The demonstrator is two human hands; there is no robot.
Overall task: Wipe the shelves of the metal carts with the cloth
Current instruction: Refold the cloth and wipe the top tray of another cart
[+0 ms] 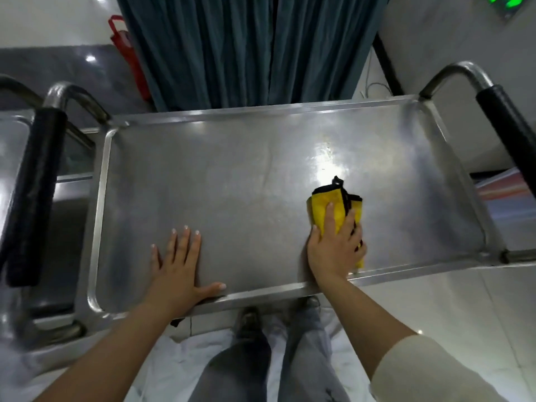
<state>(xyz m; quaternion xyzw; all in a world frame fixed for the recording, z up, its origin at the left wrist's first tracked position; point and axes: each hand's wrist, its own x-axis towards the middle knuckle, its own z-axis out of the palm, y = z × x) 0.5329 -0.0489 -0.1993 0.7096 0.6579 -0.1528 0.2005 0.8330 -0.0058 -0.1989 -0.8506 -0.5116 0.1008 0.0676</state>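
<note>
On the cart shelf, right fingers press the cloth; left fingers lie flat.

The steel cart shelf carries a folded yellow cloth near its front right.

Yellow cloth near half hidden under right hand; fold shape under palm unclear. Second cart at left cut by frame edge, its shelf mostly out of view. Right handle grip runs off right edge. Green sign far right cropped at top, blurred, unreadable. Red bag partly behind curtain. Shoes blurred, partly under shelf near rim. Lower shelves hidden.
</note>
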